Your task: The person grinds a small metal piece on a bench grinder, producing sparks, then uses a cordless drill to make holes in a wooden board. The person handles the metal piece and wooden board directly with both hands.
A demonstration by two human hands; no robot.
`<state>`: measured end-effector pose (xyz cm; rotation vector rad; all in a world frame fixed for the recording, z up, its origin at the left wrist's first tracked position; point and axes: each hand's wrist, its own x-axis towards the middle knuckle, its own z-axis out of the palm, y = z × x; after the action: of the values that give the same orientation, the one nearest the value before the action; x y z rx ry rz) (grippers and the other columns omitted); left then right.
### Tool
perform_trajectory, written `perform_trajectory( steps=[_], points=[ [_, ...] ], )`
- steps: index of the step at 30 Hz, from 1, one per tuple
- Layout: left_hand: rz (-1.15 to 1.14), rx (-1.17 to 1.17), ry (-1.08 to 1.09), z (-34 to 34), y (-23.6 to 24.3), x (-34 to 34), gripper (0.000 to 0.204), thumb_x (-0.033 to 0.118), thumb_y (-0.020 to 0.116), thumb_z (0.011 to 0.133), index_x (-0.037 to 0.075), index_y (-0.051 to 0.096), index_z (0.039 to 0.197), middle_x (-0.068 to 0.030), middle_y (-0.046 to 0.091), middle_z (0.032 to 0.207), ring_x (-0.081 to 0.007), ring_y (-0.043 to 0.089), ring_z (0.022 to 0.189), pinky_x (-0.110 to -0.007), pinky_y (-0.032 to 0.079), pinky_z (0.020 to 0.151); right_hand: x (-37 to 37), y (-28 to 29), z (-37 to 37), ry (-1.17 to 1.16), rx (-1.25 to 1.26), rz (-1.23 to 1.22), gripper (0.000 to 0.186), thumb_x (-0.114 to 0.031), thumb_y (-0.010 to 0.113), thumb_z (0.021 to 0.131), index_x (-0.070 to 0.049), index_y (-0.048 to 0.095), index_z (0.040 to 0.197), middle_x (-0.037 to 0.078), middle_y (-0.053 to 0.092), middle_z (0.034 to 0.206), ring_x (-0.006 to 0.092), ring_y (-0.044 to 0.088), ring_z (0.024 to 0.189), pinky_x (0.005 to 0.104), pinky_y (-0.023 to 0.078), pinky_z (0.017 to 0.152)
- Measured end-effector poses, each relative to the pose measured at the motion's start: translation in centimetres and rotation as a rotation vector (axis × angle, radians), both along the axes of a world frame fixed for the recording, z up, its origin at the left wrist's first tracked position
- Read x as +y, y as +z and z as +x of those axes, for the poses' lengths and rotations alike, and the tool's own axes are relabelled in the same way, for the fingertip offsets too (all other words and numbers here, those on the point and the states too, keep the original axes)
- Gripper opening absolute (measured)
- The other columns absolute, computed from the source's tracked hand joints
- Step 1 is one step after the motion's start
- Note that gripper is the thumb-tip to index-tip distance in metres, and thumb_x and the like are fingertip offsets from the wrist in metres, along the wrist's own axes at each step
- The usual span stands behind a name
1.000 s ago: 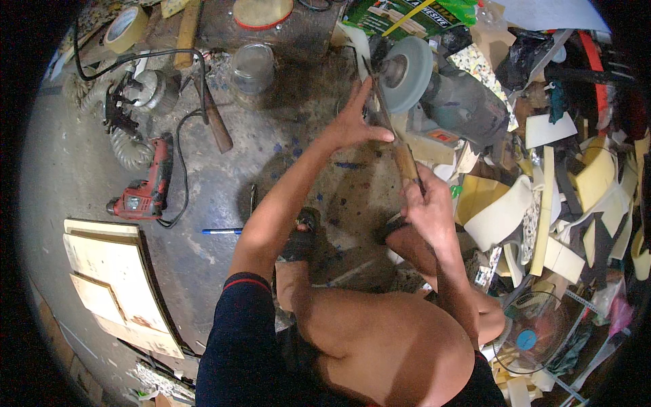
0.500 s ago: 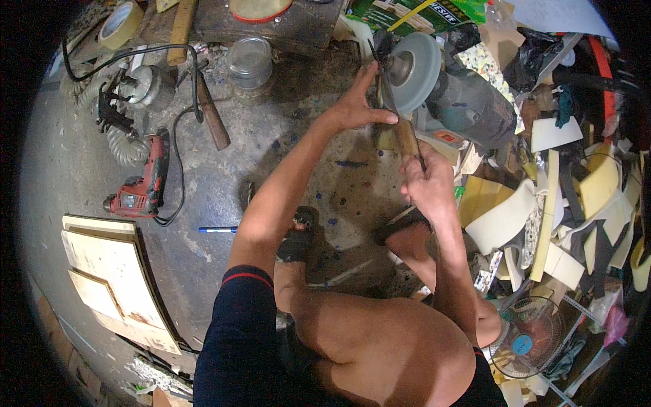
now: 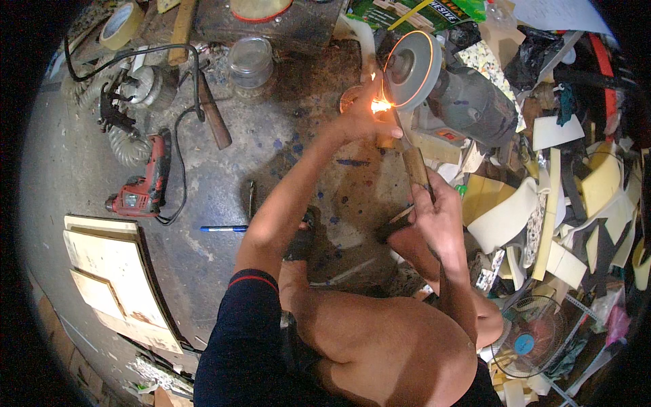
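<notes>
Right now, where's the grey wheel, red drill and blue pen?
Grey wheel (image 3: 418,72), head view, on its flat side.
Red drill (image 3: 144,197), head view, on its body.
Blue pen (image 3: 224,228), head view, on its barrel.

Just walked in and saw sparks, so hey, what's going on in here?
A person is holding a wooden-handled tool to a spinning grinding wheel. The right hand grips the handle; the left hand is at the end nearer the wheel, though glare hides its exact hold. Bright sparks burst beside it, and the wheel's rim glows orange. A red power drill lies on the floor to the left, with foam scraps heaped on the right.
</notes>
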<state>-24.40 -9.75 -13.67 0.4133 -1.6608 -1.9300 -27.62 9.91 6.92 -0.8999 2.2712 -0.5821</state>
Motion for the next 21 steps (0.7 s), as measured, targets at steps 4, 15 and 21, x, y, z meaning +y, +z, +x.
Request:
perform_trajectory(
  steps=[4,15,21],
  points=[
    [0.016,0.093,0.053,0.1,-0.7,1.9,0.141,0.042,0.096,0.054,0.002,0.009,0.157,-0.0184,0.024,0.159,-0.0299,0.019,0.149,-0.044,0.015,0.123,0.7,2.5,1.8,-0.048,-0.039,-0.006,0.032,-0.008,0.054,0.096,0.000,0.060,0.126,0.006,0.059,0.068,0.0097,0.054,0.053,0.0280,0.046,0.050],
    [-0.091,-0.080,0.075,3.6,5.1,6.6,0.148,0.047,0.097,0.050,-0.001,0.006,0.157,-0.0230,0.014,0.163,-0.0337,0.014,0.152,-0.044,0.019,0.122,6.3,5.2,3.4,-0.054,-0.115,-0.040,0.035,-0.004,0.051,0.097,-0.002,0.058,0.131,0.006,0.064,0.072,0.0096,0.056,0.054,0.0267,0.048,0.053],
    [-0.152,-0.073,0.115,3.7,6.0,8.9,0.149,0.053,0.095,0.047,-0.005,0.010,0.156,-0.0286,0.015,0.161,-0.0390,0.012,0.151,-0.046,0.016,0.122,9.0,6.4,4.3,-0.138,-0.156,-0.052,0.036,-0.001,0.050,0.098,0.000,0.056,0.133,0.004,0.061,0.078,0.0073,0.051,0.054,0.0244,0.045,0.051]
  ],
)
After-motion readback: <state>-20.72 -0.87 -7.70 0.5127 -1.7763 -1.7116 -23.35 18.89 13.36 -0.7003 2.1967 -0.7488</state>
